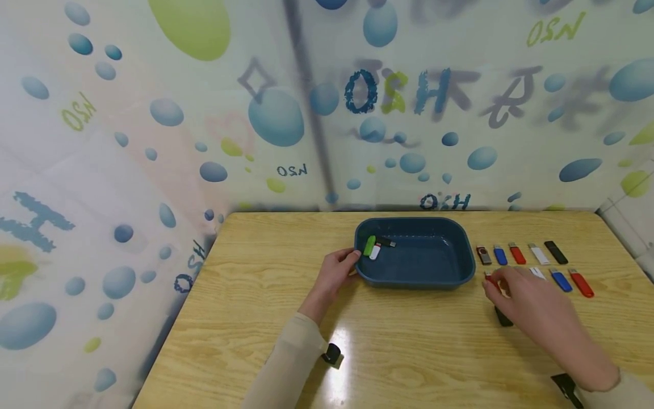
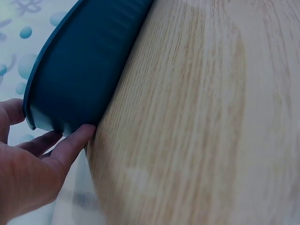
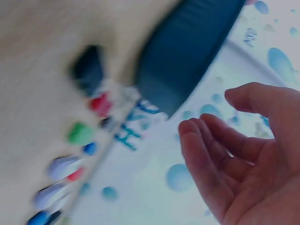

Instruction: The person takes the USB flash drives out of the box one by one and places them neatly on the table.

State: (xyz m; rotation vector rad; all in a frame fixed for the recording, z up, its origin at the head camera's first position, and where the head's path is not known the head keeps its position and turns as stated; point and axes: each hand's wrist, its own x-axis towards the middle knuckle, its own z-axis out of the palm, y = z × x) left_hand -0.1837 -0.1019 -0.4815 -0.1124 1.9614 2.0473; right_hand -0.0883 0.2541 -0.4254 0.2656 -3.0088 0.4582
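From the head view, the left hand point(image 1: 334, 275) rests against the left rim of the blue tray point(image 1: 462, 267), fingers loosely touching it, gripping nothing. In the tray's far left corner lie a green stick point(image 1: 369, 245), a white one point(image 1: 375, 252) and a dark one point(image 1: 386, 243). Right of the tray, the right hand point(image 1: 531, 304) hovers relaxed and empty over the near row of sticks, fingertips by a red stick point(image 1: 489, 277) just beside the tray's right edge. A clean pick probably wants a pinch across that stick's sides, clear of the black stick point(image 1: 503, 317) lying nearer the person. Further right of the tray lie more sticks in two rows, crowding the reach. The left wrist view shows fingers point(image 2: 70, 143) straight against the tray wall point(image 2: 79, 70). The right wrist view, blurred, shows the open palm point(image 3: 243, 154) holding nothing, the tray point(image 3: 187, 56) above it.
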